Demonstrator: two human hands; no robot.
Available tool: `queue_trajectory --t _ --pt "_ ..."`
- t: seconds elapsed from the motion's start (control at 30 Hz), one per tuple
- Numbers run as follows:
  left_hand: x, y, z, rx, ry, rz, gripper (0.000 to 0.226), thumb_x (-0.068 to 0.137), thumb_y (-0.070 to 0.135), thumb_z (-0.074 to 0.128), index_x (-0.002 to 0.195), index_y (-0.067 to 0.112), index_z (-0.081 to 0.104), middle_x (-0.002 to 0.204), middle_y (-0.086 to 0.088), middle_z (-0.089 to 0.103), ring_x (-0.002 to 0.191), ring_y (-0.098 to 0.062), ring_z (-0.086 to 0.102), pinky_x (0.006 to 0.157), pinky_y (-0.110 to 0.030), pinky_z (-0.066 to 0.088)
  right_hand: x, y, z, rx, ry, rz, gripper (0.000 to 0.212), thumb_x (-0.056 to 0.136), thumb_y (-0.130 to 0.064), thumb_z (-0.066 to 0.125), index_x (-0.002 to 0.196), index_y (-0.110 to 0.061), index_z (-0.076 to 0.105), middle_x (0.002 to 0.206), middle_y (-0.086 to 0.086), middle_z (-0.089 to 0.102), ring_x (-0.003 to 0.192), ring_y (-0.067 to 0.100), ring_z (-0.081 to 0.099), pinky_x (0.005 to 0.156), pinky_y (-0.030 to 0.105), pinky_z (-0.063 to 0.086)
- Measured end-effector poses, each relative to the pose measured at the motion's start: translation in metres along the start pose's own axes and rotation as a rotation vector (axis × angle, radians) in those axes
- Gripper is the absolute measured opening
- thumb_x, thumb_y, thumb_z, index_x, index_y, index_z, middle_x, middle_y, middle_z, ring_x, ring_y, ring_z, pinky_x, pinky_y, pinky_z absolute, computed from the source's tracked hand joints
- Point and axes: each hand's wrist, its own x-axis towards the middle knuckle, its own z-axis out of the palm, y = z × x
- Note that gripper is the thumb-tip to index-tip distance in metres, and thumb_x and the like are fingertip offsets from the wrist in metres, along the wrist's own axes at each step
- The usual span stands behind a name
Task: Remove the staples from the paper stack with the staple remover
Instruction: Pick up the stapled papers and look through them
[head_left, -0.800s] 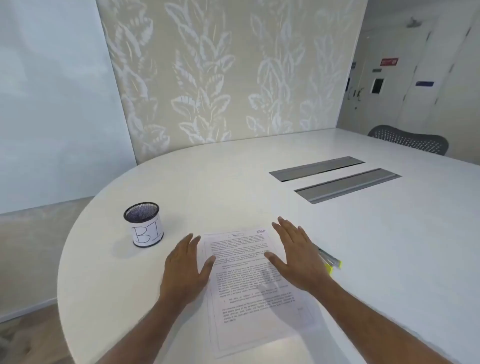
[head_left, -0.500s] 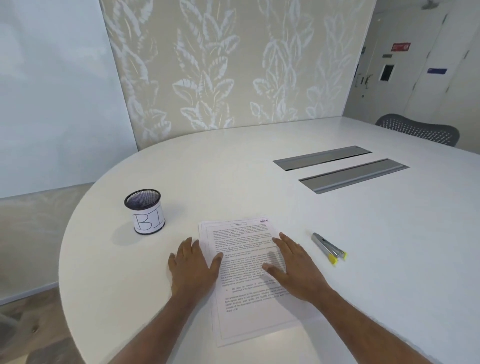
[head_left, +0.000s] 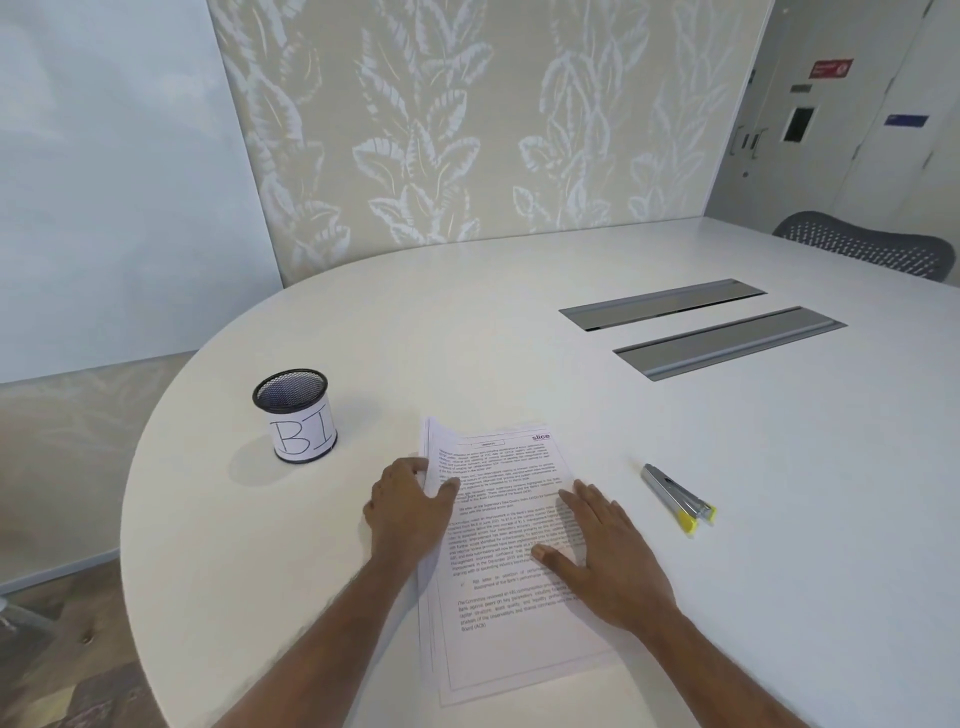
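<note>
A stack of printed paper (head_left: 498, 525) lies on the white table in front of me. My left hand (head_left: 408, 512) curls around the stack's left edge, thumb on top, and the upper left corner is lifted and bent. My right hand (head_left: 605, 553) lies flat on the right half of the top sheet, fingers apart. The staple remover (head_left: 678, 498), a grey metal tool with yellow tips, rests on the table to the right of the stack, a hand's width from my right hand. No staple is visible to me.
A black mesh cup (head_left: 296, 414) with a white label reading "BI" stands left of the paper. Two grey cable hatches (head_left: 727, 340) are set into the table farther back on the right. A grey mesh chair (head_left: 862, 244) stands at the far right edge.
Both hands slid toward me down the page, uncovering the staple remover. The left hand went from flat to gripping the stack's left edge, and the corner has lifted.
</note>
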Motion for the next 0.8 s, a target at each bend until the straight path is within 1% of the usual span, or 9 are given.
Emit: queue_trajectory --t 0.1,0.17,0.27,0.37,0.43,0.53,0.67,0.73,0.8 --pt "-0.005 0.005 0.000 -0.278 0.019 0.053 0.046 0.092 0.012 0.070 0.133 0.014 0.050 0.130 -0.012 0.064 0.114 -0.029 0.063 0.095 -0.037 0.048 -0.002 -0.002 -0.001 0.046 0.001 0.013 0.098 0.075 -0.087 0.033 0.154 -0.030 0.024 0.165 -0.012 0.014 0.151 0.004 0.007 0.122 0.024 0.001" --pt "-0.010 0.010 -0.003 -0.398 0.030 0.082 0.049 0.093 0.002 0.064 0.135 0.017 0.045 0.121 -0.014 0.069 0.094 -0.024 0.070 0.082 -0.035 0.057 -0.003 -0.004 -0.004 0.141 0.000 0.054 0.093 0.078 -0.079 0.048 0.154 -0.030 0.024 0.162 -0.014 0.020 0.150 0.005 0.016 0.122 0.025 0.010" --pt "-0.018 0.017 -0.015 -0.555 -0.020 0.175 0.050 0.094 -0.003 0.063 0.134 0.024 0.049 0.114 -0.002 0.075 0.086 -0.010 0.075 0.071 -0.021 0.059 -0.001 -0.004 -0.017 0.586 0.083 0.241 0.082 0.082 -0.049 0.073 0.149 -0.024 0.034 0.154 -0.007 0.040 0.137 0.007 0.039 0.110 0.025 0.030" --pt "-0.029 0.030 -0.036 -0.627 -0.069 0.316 0.046 0.094 -0.006 0.062 0.118 0.033 0.064 0.108 0.009 0.080 0.093 -0.011 0.076 0.074 -0.020 0.060 -0.001 0.002 -0.036 0.976 0.174 0.349 0.062 0.087 -0.025 0.073 0.141 -0.018 0.043 0.140 -0.001 0.057 0.119 0.005 0.057 0.094 0.018 0.043" --pt "-0.036 0.042 -0.051 -0.723 -0.103 0.361 0.042 0.095 -0.007 0.061 0.114 0.030 0.070 0.107 0.006 0.081 0.095 -0.016 0.078 0.075 -0.025 0.062 -0.003 0.004 -0.049 1.148 0.183 0.283 0.055 0.085 -0.020 0.072 0.135 -0.016 0.049 0.119 -0.003 0.073 0.104 0.005 0.068 0.079 0.013 0.051" --pt "-0.044 0.060 -0.068 -0.875 -0.139 0.380 0.040 0.094 -0.009 0.061 0.112 0.024 0.072 0.106 -0.001 0.082 0.094 -0.020 0.078 0.076 -0.028 0.062 -0.011 -0.002 -0.067 1.317 0.247 0.151 0.049 0.079 -0.019 0.071 0.126 -0.014 0.059 0.111 0.010 0.076 0.101 0.024 0.073 0.075 0.024 0.058" --pt "-0.055 0.081 -0.083 -0.981 -0.163 0.408 0.035 0.093 -0.008 0.060 0.113 0.018 0.071 0.106 -0.003 0.082 0.095 -0.021 0.078 0.077 -0.025 0.061 -0.022 -0.014 -0.099 1.348 0.388 0.041 0.032 0.076 -0.019 0.074 0.108 -0.014 0.072 0.098 0.018 0.077 0.086 0.028 0.076 0.071 0.027 0.059" --pt "-0.059 0.088 -0.089 -1.042 -0.170 0.415 0.032 0.091 -0.005 0.061 0.115 0.014 0.070 0.107 -0.004 0.082 0.096 -0.021 0.078 0.077 -0.025 0.061 -0.026 -0.019 -0.112 1.327 0.429 0.001 0.033 0.074 -0.022 0.076 0.105 -0.013 0.073 0.094 0.018 0.078 0.082 0.027 0.076 0.071 0.028 0.060" --pt "-0.063 0.093 -0.094 -1.080 -0.152 0.422 0.031 0.090 -0.004 0.061 0.116 0.010 0.070 0.106 -0.003 0.082 0.096 -0.019 0.078 0.077 -0.023 0.060 -0.027 -0.026 -0.119 1.305 0.450 -0.024 0.033 0.075 -0.019 0.075 0.108 -0.014 0.072 0.097 0.018 0.077 0.084 0.026 0.076 0.072 0.029 0.060"
